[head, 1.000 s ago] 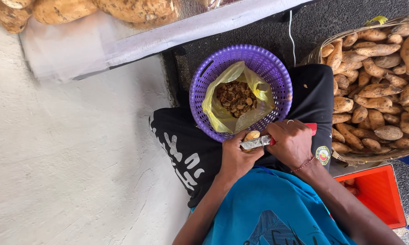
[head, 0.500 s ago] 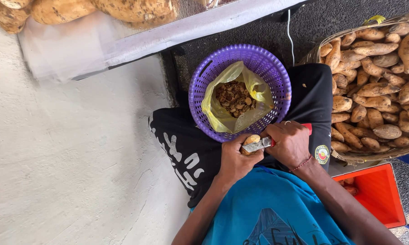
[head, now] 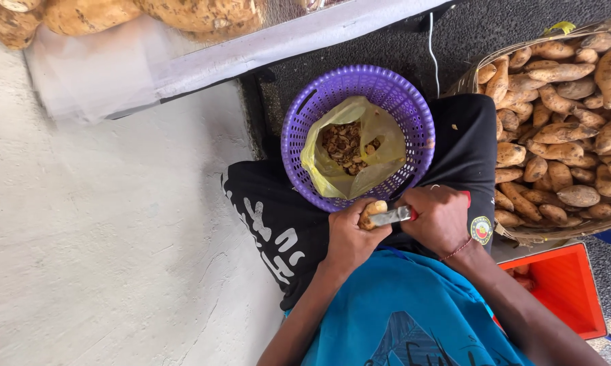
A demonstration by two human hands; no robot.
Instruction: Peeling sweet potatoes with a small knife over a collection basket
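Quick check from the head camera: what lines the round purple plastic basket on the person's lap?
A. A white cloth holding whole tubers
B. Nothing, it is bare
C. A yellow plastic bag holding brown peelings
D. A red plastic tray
C: the round purple plastic basket holds an open yellow plastic bag with brown peelings inside, just beyond the left hand and right hand.

Even, bright daylight with soft shadows; focus is sharp at centre, slightly blurred along the top edge

Basket (head: 298,129) on lap, bag (head: 380,135) inside; sweet potatoes (head: 569,122) right; crate (head: 569,291) below.
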